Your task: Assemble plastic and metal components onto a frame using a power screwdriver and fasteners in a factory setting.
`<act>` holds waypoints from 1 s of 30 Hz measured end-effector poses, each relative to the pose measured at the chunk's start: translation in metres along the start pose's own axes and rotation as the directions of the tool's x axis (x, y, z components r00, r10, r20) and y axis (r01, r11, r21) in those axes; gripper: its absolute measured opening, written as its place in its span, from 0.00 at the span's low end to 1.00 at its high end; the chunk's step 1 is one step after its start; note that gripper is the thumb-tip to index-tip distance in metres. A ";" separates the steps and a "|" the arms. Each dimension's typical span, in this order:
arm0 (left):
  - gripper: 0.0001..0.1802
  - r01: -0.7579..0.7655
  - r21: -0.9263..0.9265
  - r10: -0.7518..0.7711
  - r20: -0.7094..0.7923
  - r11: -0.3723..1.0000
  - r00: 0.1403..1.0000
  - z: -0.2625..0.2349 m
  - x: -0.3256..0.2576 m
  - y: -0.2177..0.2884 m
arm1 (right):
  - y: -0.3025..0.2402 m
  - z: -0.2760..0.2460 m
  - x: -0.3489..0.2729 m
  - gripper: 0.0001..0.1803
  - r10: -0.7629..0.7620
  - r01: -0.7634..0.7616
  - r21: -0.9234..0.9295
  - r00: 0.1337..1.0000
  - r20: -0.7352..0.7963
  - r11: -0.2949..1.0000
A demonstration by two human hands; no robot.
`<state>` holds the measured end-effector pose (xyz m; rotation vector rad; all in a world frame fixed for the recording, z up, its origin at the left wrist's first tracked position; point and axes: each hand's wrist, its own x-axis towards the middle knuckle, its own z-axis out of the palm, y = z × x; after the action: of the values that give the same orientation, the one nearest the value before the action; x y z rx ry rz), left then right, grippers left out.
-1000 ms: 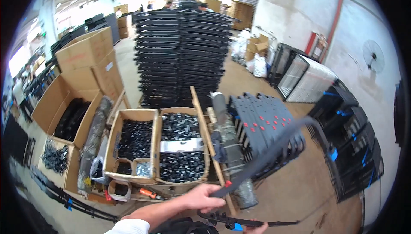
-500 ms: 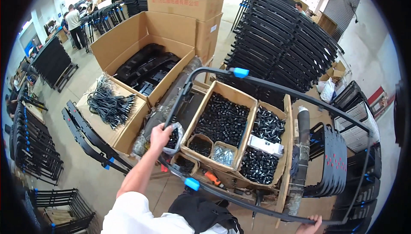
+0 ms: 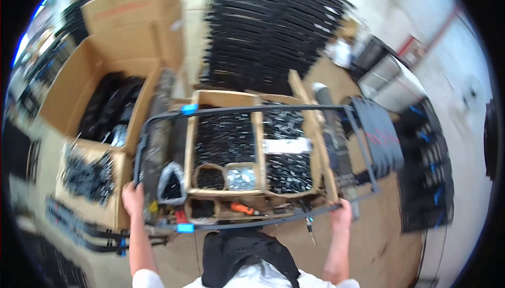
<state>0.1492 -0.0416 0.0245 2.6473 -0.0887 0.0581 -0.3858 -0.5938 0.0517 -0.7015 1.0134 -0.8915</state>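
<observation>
A large black tubular frame (image 3: 242, 110) with rounded corners is held level above the workbench, slightly blurred by motion. Two blue pieces sit on its bars, a far one (image 3: 189, 109) and a near one (image 3: 185, 228). My left hand (image 3: 133, 199) is closed around the frame's left side. Near the right end of its near bar, my right hand (image 3: 341, 214) is wrapped round the tube. Beneath the frame lie cardboard trays (image 3: 226, 97) of small black parts (image 3: 223, 135). A small box of silvery fasteners (image 3: 242, 177) and a clear plastic bag (image 3: 172, 182) also show there.
An orange-handled tool (image 3: 243, 209) lies along the bench's near edge. At left stand an open carton (image 3: 63, 96) of black parts and a bundle of dark cables (image 3: 89, 175). Tall stacked black frames (image 3: 268, 30) rise behind; grey panels (image 3: 380, 138) stand at right.
My view has turned right. The frame has swung from slanted to nearly level across the bench. Both hands still grip it; my right hand now shows farther in from the lower edge.
</observation>
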 end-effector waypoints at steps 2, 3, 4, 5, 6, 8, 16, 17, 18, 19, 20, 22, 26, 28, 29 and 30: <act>0.20 0.100 -0.039 -0.101 -0.026 0.994 0.995 0.006 -0.004 -0.064 | 0.021 0.033 -0.008 0.08 0.133 -0.133 0.010 0.991 0.003 0.991; 0.20 0.065 -0.070 -0.066 -0.011 0.995 0.998 0.022 -0.002 -0.064 | 0.032 0.020 -0.004 0.08 0.150 -0.149 0.030 0.987 -0.051 0.988; 0.20 0.036 -0.082 -0.036 -0.004 0.996 0.999 0.032 -0.003 -0.050 | 0.042 0.007 0.002 0.08 0.174 -0.169 0.054 0.980 -0.100 0.984; 0.20 0.042 -0.083 -0.042 0.004 0.996 0.999 0.035 -0.008 -0.027 | 0.045 -0.002 0.000 0.08 0.186 -0.181 0.044 0.967 -0.176 0.983; 0.20 0.007 -0.071 -0.006 0.009 0.997 1.000 0.034 -0.005 -0.019 | 0.049 -0.008 0.002 0.08 0.189 -0.177 0.076 0.962 -0.196 0.981; 0.20 0.016 0.007 -0.016 0.059 1.000 0.998 0.035 -0.005 -0.015 | 0.064 -0.024 0.008 0.10 0.251 -0.249 0.034 0.952 -0.176 0.968; 0.24 -0.074 0.101 0.073 0.013 0.992 0.997 0.041 0.004 -0.039 | 0.057 -0.052 -0.002 0.25 0.284 -0.279 -0.108 0.958 0.034 0.954; 0.24 -0.101 0.100 0.099 0.020 0.990 0.995 0.039 0.006 -0.042 | 0.053 -0.061 0.003 0.23 0.330 -0.305 -0.291 0.943 0.039 0.907; 0.25 -0.129 0.096 0.127 0.027 0.987 0.992 0.037 0.010 -0.044 | 0.059 -0.067 0.015 0.23 0.333 -0.312 -0.269 0.942 0.034 0.911; 0.27 -0.071 0.191 0.058 0.070 0.979 0.996 0.033 0.015 -0.043 | 0.073 -0.077 0.032 0.24 0.257 -0.254 -0.639 0.962 -0.090 0.726; 0.27 -0.091 0.202 0.077 0.078 0.975 0.994 0.032 0.016 -0.034 | 0.073 -0.078 0.040 0.24 0.141 -0.218 -0.894 0.974 -0.176 0.391; 0.29 -0.085 0.152 0.114 -0.190 0.985 0.975 0.032 0.010 -0.014 | 0.082 -0.073 0.057 0.30 0.178 -0.201 -0.973 0.968 -0.179 0.116; 0.21 -0.232 -0.294 0.201 -0.130 0.927 0.971 0.060 -0.009 0.089 | 0.158 -0.096 0.112 0.39 0.016 -0.061 -0.965 0.998 -0.067 -0.255; 0.16 -0.261 -0.374 0.316 0.093 0.890 0.944 0.071 -0.035 0.166 | 0.177 -0.097 0.121 0.38 0.085 -0.044 -0.956 0.994 -0.071 -0.289; 0.14 -0.304 -0.499 0.393 0.081 0.811 0.916 0.081 -0.057 0.205 | 0.182 -0.092 0.127 0.36 0.167 0.004 -0.945 0.984 -0.054 -0.326; 0.14 -0.356 -0.400 0.430 0.111 0.844 0.896 0.088 -0.072 0.237 | 0.186 -0.092 0.136 0.36 0.154 -0.008 -0.948 0.986 -0.060 -0.318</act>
<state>0.0620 -0.2878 0.0546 2.2065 -0.6517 -0.0794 -0.3822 -0.6335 -0.1928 -2.1018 1.6197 0.5583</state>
